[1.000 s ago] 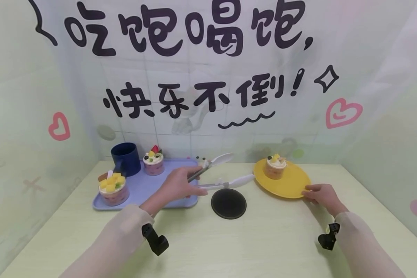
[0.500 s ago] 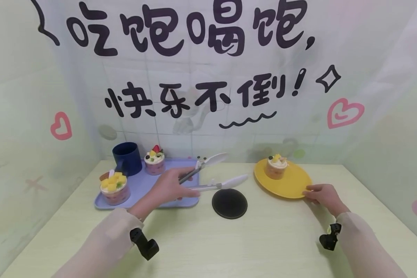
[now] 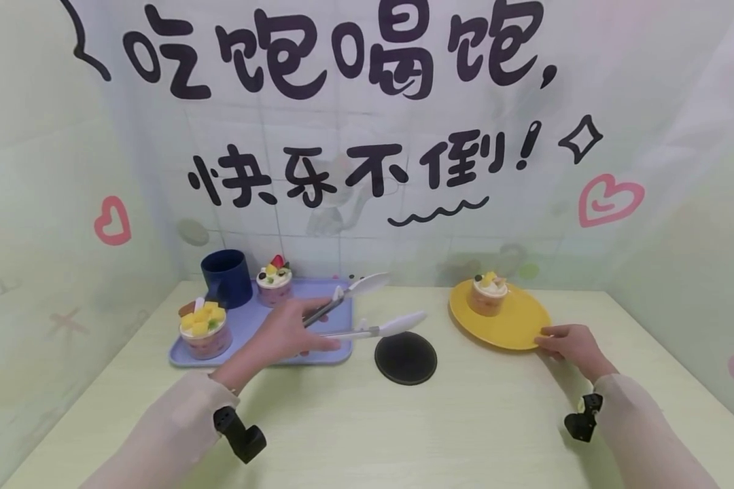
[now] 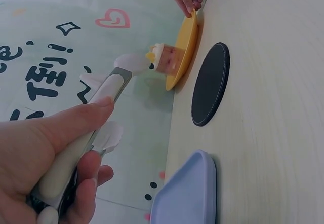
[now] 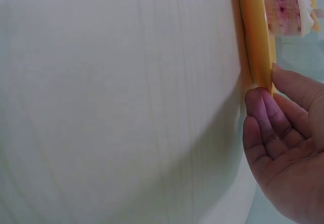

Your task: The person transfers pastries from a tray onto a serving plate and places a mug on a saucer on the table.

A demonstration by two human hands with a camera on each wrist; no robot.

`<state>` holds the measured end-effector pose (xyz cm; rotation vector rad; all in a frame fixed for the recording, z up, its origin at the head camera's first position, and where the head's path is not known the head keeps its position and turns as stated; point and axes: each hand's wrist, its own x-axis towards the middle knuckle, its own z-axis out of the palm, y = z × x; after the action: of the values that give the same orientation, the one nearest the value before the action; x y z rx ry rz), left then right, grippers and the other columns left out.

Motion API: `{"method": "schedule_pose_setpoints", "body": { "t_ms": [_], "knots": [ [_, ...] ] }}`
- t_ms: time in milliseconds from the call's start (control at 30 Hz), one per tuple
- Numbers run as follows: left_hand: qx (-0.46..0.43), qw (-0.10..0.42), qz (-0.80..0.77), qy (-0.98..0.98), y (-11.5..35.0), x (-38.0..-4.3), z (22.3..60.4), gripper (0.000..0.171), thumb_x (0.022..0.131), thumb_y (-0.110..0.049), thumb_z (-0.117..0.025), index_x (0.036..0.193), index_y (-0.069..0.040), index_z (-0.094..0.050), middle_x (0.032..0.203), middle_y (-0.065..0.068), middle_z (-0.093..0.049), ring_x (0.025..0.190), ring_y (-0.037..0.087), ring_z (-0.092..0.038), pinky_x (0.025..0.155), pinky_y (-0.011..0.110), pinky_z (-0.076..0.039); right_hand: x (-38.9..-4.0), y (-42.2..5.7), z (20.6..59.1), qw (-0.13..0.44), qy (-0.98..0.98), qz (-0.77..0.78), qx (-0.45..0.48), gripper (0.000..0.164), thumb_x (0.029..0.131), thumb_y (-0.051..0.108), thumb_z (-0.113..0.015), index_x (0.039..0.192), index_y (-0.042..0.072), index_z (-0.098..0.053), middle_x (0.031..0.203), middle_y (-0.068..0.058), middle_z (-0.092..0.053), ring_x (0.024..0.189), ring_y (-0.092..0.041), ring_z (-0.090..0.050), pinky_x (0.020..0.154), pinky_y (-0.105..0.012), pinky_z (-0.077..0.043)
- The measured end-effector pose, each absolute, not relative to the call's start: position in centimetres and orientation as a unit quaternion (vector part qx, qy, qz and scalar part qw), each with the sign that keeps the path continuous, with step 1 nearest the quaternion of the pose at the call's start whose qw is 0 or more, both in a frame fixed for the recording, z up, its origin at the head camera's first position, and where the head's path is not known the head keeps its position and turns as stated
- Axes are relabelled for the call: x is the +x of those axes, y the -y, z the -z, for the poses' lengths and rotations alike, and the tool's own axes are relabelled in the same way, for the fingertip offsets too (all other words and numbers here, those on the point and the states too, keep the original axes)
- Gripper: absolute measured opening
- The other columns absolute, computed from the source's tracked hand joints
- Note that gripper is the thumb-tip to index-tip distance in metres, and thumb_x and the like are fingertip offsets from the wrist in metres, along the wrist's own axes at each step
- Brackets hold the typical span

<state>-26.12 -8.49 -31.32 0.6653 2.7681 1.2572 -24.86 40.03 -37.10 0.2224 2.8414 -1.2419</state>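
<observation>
My left hand [image 3: 281,333] grips a pair of tongs [image 4: 109,87] with white tips, held over the right part of the lilac tray [image 3: 336,355]. The tongs' tips stand apart with nothing between them and point right. My right hand [image 3: 575,346] pinches the near right rim of the yellow plate [image 3: 520,319], thumb on top and fingers beneath in the right wrist view. On that plate sits a dessert cup [image 3: 488,297] with cream and fruit on top. Two more cups stand on the tray: a mango-topped one [image 3: 204,331] and a strawberry-topped one [image 3: 274,284].
A dark blue mug [image 3: 228,280] stands at the tray's back left corner. A round black coaster [image 3: 406,358] lies between tray and plate. A printed curtain with black lettering [image 3: 367,170] closes off the back of the pale table [image 3: 440,435].
My left hand has drawn back to the left with the tongs, away from the plate and over the tray. My right hand stays on the plate's rim. The view has shifted slightly.
</observation>
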Motion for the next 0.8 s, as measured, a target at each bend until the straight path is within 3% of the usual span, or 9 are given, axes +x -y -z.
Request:
{"method": "schedule_pose_setpoints", "body": {
  "t_ms": [800],
  "knots": [
    [0.159,0.026,-0.377,-0.912,12.6,-24.8,30.8,0.084,0.064,-0.043,-0.080,0.135,-0.011,-0.047,0.098,0.004,-0.060,0.049,0.017,-0.053,0.048,0.032,-0.045,-25.1,-40.4,37.4,0.017,-0.917,0.392,0.070,0.052,0.087,0.019,-0.063,0.119,-0.020,-0.047,0.080,-0.007,-0.066,0.069,-0.013,-0.056,0.062,-0.025,-0.047]
  ]
}}
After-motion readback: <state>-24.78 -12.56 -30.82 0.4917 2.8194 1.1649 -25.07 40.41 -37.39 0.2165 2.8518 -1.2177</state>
